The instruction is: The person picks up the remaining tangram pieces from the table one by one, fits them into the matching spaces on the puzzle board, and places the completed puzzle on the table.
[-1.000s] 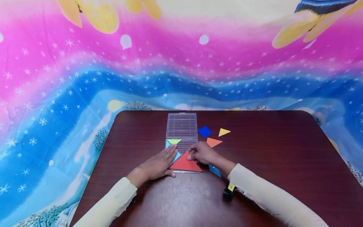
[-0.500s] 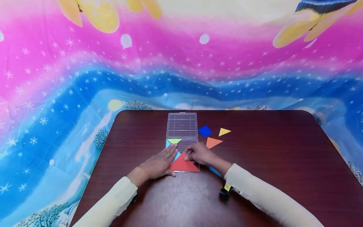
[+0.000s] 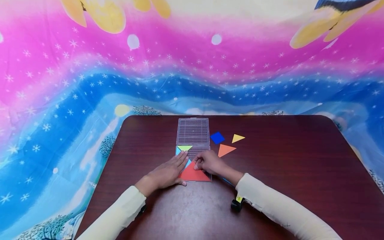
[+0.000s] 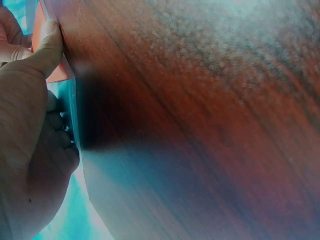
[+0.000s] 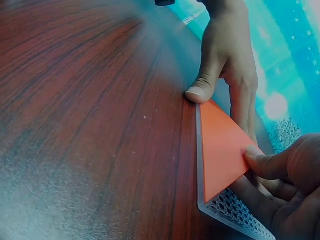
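In the head view, a clear hinged case (image 3: 193, 131) with a grid pattern lies unfolded on the table. My left hand (image 3: 166, 175) lies along the left side of its near half, fingers straight over a light blue piece (image 3: 178, 151) and thumb at the front edge. A large red triangle tile (image 3: 192, 176) covers the front of that half. Thumb and fingers of my right hand (image 3: 210, 163) pinch its upper edge. From the right wrist, the triangle (image 5: 222, 155) sits within the case's rim, its far corner beside the left thumb (image 5: 200, 92). A light green triangle (image 3: 185, 147) lies by the hinge.
Right of the case lie a blue square (image 3: 217, 137), a yellow triangle (image 3: 238, 138) and an orange triangle (image 3: 226, 150). Another blue piece (image 3: 227, 181) is mostly hidden under my right wrist. A patterned cloth (image 3: 192, 83) hangs behind the dark wooden table (image 3: 285, 173).
My right hand has shifted slightly left with the red triangle, which now lines up with the case's front edge instead of jutting past its right corner. My left hand stays put.
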### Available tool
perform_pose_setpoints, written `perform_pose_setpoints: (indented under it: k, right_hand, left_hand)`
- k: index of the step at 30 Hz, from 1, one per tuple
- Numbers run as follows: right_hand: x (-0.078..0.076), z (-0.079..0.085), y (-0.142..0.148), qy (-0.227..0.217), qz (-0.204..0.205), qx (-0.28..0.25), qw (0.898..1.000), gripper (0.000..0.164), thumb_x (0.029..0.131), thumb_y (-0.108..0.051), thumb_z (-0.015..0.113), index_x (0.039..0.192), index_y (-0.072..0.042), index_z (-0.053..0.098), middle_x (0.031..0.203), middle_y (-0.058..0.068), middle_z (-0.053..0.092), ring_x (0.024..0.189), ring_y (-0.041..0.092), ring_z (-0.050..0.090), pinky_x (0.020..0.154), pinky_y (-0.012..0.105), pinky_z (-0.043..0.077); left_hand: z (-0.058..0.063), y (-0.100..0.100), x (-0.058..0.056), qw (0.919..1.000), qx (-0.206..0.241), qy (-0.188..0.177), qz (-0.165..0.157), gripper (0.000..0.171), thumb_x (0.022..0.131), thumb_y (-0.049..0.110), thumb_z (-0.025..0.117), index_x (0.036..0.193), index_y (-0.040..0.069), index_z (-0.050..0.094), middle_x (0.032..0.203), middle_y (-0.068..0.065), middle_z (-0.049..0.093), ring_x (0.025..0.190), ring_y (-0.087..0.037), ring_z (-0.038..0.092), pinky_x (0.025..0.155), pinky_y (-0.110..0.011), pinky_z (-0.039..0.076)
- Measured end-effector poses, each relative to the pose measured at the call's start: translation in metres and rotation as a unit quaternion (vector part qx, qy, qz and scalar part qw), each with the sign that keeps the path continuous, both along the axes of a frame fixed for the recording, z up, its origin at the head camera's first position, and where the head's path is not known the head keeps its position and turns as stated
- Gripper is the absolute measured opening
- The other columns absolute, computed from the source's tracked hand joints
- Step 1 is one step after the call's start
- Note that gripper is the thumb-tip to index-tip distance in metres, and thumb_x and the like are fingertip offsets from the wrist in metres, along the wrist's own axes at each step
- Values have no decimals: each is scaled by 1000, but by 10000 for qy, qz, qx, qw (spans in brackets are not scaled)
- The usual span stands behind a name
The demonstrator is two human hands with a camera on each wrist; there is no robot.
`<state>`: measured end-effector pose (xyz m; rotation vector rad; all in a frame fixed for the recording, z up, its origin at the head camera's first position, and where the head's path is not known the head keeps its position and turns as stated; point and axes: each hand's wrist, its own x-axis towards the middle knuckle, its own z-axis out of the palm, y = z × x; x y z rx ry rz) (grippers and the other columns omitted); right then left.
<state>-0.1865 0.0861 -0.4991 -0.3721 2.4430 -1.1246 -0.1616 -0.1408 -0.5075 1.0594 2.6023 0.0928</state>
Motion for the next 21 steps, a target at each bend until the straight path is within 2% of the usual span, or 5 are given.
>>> perform_pose_setpoints:
  k: [6, 12, 17, 21]
  right_hand:
    - [2, -2, -2, 367, -26, 142, 9992, 8, 89, -11, 80, 95, -8, 78, 77, -1, 72, 66, 6, 62, 61, 20, 53]
    - [4, -3, -3, 662, -27, 282, 9974, 6, 89, -14, 80, 94, -11, 79, 78, -3, 72, 70, 6, 62, 64, 22, 54]
    - [5, -5, -2, 966, 46, 234, 9950, 4, 88, -11, 80, 93, -11, 80, 77, -4, 73, 68, 4, 63, 63, 21, 55]
    - [8, -7, -2, 1183, -74, 209, 9927, 5, 86, -12, 82, 91, -10, 81, 75, -4, 73, 65, 3, 62, 59, 20, 53]
  left_hand:
    - [-1, 0, -1, 10000, 50, 49, -56, 96, 98, 66, 48, 164, 6, 11, 174, -13, 1, 162, -28, 1, 131, -41, 19]
    - [-2, -1, -1, 10000, 93, -16, -18, 97, 98, 67, 48, 164, 7, 11, 174, -11, 0, 162, -27, 0, 131, -41, 18]
    - [-3, -2, -2, 9999, 100, -21, -2, 96, 99, 67, 47, 164, 7, 10, 175, -10, -1, 162, -26, 0, 131, -40, 17]
    - [-3, -2, -2, 9999, 145, -30, -15, 95, 99, 66, 46, 164, 7, 11, 174, -11, -1, 162, -27, 0, 131, -41, 17]
